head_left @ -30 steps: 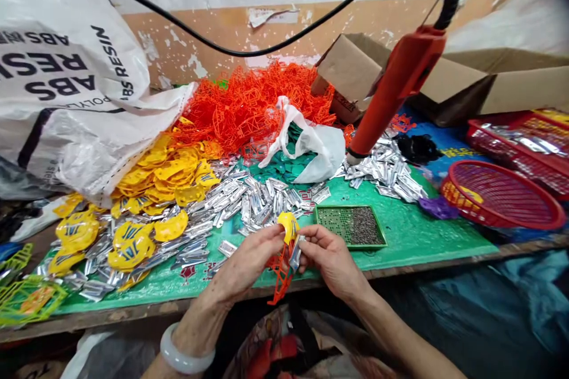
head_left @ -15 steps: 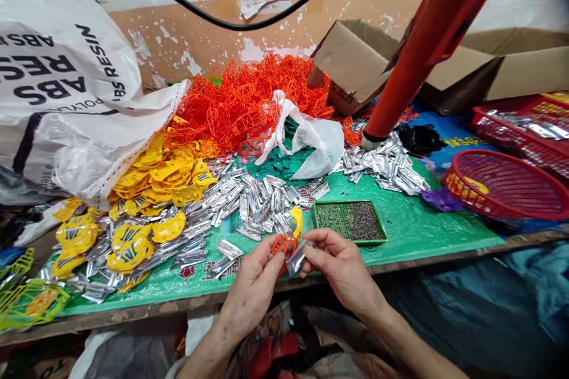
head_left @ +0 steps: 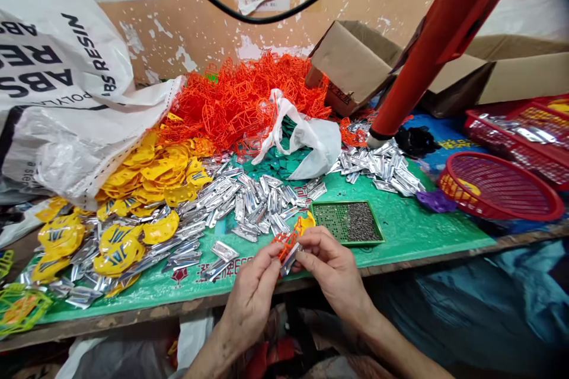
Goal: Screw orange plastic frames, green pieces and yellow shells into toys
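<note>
My left hand (head_left: 252,285) is closed on an orange openwork plastic piece (head_left: 288,241), held just over the table's front edge. A yellow plastic piece (head_left: 306,221) sticks out beyond it, against or joined to it; I cannot tell which. Between the fingertips of my right hand (head_left: 334,272) is a flat silver metal plate (head_left: 290,258), pinched at its upper end and touching or nearly touching the orange piece. Fingers hide part of where they meet. Just beyond my right hand lies a green tray (head_left: 315,213) with small dark screws heaped on its right half.
Silver plates (head_left: 267,201) and yellow pieces (head_left: 151,172) spread over the left and middle of the green table. Orange frames (head_left: 240,100) pile up behind. A red electric screwdriver (head_left: 418,65) hangs at right, near cardboard boxes (head_left: 351,65) and a red basket (head_left: 502,186).
The silver plate has turned in my right fingers and lies closer along the orange piece. The view has shifted slightly, sliding the table items a little to the left.
</note>
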Motion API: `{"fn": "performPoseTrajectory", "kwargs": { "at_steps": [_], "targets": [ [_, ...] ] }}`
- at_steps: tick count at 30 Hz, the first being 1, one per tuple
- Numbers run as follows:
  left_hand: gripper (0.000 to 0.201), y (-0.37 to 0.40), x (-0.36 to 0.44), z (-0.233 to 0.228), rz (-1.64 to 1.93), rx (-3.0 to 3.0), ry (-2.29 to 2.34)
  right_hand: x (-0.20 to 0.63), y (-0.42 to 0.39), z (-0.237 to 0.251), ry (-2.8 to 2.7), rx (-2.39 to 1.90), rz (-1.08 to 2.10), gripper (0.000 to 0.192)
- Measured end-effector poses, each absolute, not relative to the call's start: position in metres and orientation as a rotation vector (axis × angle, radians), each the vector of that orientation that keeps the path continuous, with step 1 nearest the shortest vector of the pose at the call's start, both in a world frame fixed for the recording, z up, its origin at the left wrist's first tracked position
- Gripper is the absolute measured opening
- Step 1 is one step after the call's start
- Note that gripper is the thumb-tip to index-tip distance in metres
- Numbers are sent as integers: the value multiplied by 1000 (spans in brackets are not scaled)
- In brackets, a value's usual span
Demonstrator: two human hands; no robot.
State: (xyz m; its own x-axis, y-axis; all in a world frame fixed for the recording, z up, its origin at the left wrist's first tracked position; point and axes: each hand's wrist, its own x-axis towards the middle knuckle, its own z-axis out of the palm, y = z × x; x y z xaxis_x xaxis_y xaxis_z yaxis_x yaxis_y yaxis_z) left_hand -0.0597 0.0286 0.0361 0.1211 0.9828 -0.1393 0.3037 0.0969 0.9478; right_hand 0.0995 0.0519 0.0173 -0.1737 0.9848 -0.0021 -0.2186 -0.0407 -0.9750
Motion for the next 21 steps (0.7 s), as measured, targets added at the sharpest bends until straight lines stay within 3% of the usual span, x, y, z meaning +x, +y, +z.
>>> {"fn": "performPoseTrajectory", "kwargs": {
  "at_steps": [6, 14, 21],
  "targets": [
    [29, 30, -61, 31, 952, 1838, 1316, 103, 51, 15, -1266, -947, 1354, 9],
    [44, 29, -64, 26, 1079, 2260, 1117, 112, 44, 4, -1190, -888, 1478, 7],
    [44, 28, -64, 27, 1093, 2419, 1068, 117, 39, 2, -1258, -874, 1416, 7]
  ]
}}
